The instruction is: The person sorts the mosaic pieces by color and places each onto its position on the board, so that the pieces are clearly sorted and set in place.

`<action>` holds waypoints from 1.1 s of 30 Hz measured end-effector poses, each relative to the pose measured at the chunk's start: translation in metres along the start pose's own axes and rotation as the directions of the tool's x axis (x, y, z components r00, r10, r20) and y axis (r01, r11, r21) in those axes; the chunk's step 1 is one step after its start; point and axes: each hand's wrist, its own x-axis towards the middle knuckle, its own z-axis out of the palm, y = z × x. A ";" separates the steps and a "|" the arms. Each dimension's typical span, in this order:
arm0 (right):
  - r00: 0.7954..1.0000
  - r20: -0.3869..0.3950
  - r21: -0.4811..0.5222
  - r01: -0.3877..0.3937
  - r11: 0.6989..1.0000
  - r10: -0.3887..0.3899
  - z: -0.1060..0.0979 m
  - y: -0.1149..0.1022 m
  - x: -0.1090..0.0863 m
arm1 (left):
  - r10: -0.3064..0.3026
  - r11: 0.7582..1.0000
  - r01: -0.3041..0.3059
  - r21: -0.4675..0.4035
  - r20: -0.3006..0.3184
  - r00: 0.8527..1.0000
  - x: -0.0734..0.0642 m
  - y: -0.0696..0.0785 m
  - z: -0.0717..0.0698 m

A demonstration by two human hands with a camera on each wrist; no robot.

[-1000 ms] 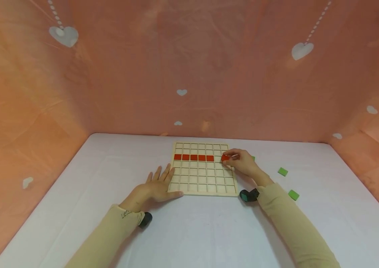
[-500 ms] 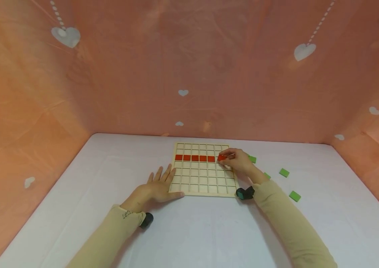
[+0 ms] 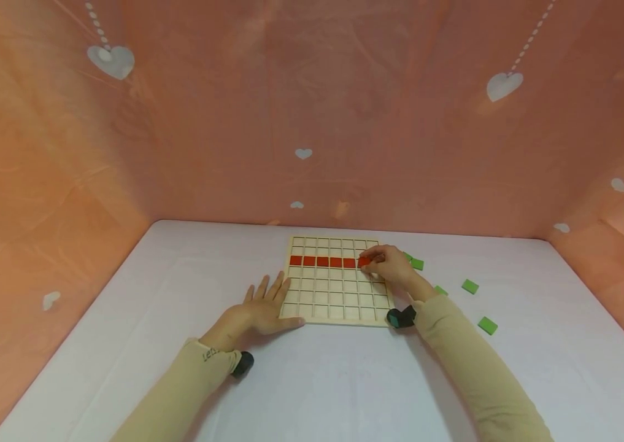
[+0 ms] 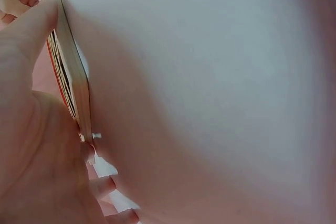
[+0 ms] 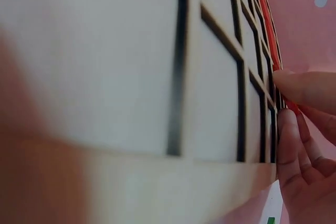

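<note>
A pale wooden grid board (image 3: 335, 294) lies on the table, with a row of several red square tiles (image 3: 323, 261) set in one of its rows. At the right end of that row my right hand (image 3: 393, 265) pinches another red tile (image 3: 363, 262) between thumb and fingers, right over the board's cells. Those fingertips (image 5: 286, 80) sit close at the red row in the right wrist view, hiding most of the tile. My left hand (image 3: 261, 312) rests with spread, straight fingers at the board's left side, its thumb (image 4: 44, 17) along the near edge.
Several green tiles (image 3: 470, 286) lie scattered on the white table (image 3: 323, 387) to the right of the board, some partly behind the right forearm. An orange cloth with hearts (image 3: 245, 135) rises behind the table and at both sides.
My right hand has moved slightly left with the red tile, bringing it up to the end of the red row. My left hand stays at the board's corner.
</note>
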 end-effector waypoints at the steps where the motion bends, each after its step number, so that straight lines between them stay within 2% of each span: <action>1: 1.000 0.000 -0.004 0.003 1.000 -0.003 0.000 0.001 0.000 | 0.002 1.000 -0.002 -0.005 -0.001 1.000 0.000 0.000 0.000; 20: 1.000 0.029 -0.050 -0.011 0.999 0.013 -0.001 -0.001 0.001 | 0.001 1.000 -0.001 0.002 -0.010 1.000 0.001 0.001 0.000; 28: 0.998 0.046 0.036 0.041 0.999 -0.042 -0.003 0.005 -0.006 | 0.000 1.000 0.000 -0.006 -0.011 1.000 0.000 0.001 0.000; 33: 0.998 0.032 0.095 0.043 0.995 -0.046 -0.005 0.007 -0.011 | -0.001 1.000 0.001 -0.010 -0.010 1.000 -0.001 0.000 0.000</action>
